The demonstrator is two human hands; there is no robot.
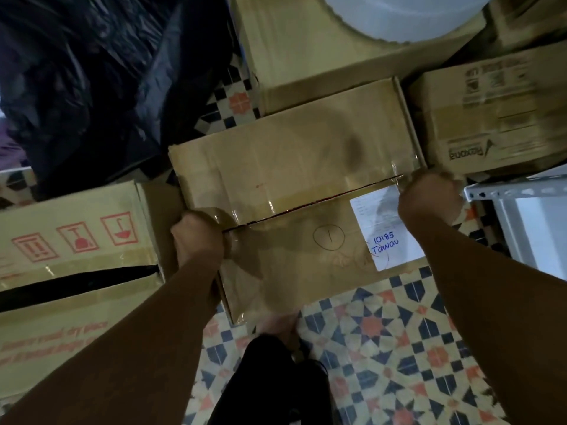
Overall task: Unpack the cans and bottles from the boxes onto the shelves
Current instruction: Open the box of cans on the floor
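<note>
Gripping the taped box (pixel 294 191) at its two ends, left hand (pixel 199 237) and right hand (pixel 429 197) curl round its edges, hemmed by cartons (pixel 73 240), a black bag (pixel 92 72) and a shelf (pixel 521 204).

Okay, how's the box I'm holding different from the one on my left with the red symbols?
The held box is plain brown with a white label marked "10185 Tawau" and a circled 1; the box on the left carries red handling symbols and red print. The held box's flaps meet at a narrow seam under clear tape; the left box shows a wider dark gap. The left hand and right hand grip only the held box. Both are brown cardboard.
</note>
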